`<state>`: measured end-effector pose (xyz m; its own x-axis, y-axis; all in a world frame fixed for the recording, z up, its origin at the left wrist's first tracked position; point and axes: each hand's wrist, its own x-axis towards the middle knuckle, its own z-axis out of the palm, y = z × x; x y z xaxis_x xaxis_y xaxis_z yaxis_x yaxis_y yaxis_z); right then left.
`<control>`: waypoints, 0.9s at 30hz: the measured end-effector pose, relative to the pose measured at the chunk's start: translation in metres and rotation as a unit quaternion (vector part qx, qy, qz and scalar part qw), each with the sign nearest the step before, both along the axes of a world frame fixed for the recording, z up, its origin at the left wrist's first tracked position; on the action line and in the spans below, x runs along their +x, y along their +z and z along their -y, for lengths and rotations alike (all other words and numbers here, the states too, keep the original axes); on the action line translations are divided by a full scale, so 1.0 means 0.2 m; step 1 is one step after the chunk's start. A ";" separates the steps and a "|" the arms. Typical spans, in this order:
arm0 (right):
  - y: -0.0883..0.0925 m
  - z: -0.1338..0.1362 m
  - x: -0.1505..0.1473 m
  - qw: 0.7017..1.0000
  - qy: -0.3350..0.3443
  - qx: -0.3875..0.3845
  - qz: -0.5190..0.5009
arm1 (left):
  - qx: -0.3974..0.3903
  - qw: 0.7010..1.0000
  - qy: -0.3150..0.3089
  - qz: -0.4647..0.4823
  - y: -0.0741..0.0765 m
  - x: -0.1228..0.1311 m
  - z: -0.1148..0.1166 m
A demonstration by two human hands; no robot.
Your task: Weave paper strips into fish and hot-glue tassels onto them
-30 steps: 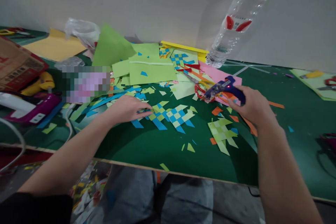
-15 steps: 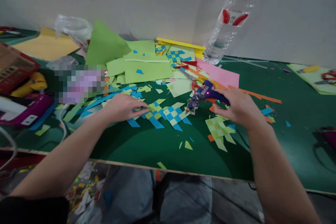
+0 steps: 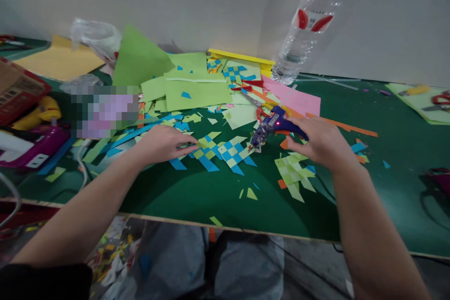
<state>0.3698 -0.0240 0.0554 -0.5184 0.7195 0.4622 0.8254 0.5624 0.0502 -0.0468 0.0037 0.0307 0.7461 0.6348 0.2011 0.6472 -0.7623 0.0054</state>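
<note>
My right hand (image 3: pixel 318 143) is wrapped round a blue glue gun (image 3: pixel 274 124) whose red light glows; its nozzle points down-left at the right edge of a woven blue-and-green paper piece (image 3: pixel 236 153). My left hand (image 3: pixel 163 143) lies on the neighbouring woven piece (image 3: pixel 207 149), fingers pressing its left end to the green table (image 3: pixel 197 197). A woven all-green piece (image 3: pixel 293 176) lies just under my right wrist.
Green paper sheets (image 3: pixel 197 91), a pink sheet (image 3: pixel 298 101) and red-handled scissors (image 3: pixel 262 111) lie behind the hands. An empty plastic bottle (image 3: pixel 305 28) leans on the wall. A cardboard box (image 3: pixel 17 91) and a purple tool (image 3: pixel 31 152) sit at left. Paper scraps litter the table.
My right hand brought the glue gun down and left from above the pink sheet until the nozzle reached the woven piece. My left hand stayed put on the paper.
</note>
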 end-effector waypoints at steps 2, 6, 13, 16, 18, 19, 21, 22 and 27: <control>0.01 0.00 -0.01 1.000 0.000 -0.004 0.005 | -0.003 1.000 0.003 -0.005 0.00 0.00 0.00; 0.01 0.01 -0.01 1.000 -0.002 -0.015 0.021 | -0.016 1.000 0.009 -0.019 0.01 0.00 0.00; 0.03 0.02 -0.02 0.999 -0.008 -0.025 0.034 | -0.024 1.000 0.012 -0.008 0.00 0.00 0.00; 0.03 0.02 -0.02 0.999 -0.007 -0.016 0.041 | -0.022 1.000 0.011 -0.009 0.00 0.00 0.00; 0.02 0.02 -0.02 0.999 -0.007 -0.011 0.044 | -0.021 1.000 0.011 -0.011 0.00 0.00 0.00; 0.02 0.02 -0.02 0.999 -0.006 -0.012 0.044 | -0.022 1.000 0.011 -0.013 0.00 0.00 0.00; 0.02 0.01 -0.02 0.999 -0.004 -0.018 0.043 | -0.023 1.000 0.012 -0.015 0.01 0.00 0.00; 0.02 0.01 -0.01 0.999 -0.003 -0.019 0.043 | -0.022 1.000 0.012 -0.017 0.01 0.00 0.00; 0.02 0.01 -0.01 0.999 0.000 -0.014 0.043 | -0.011 1.000 0.013 -0.015 0.00 0.00 0.00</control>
<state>0.3669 -0.0264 0.0588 -0.5550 0.7318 0.3956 0.8191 0.5637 0.1063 -0.0462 0.0039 0.0315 0.7343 0.6583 0.1653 0.6672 -0.7449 0.0027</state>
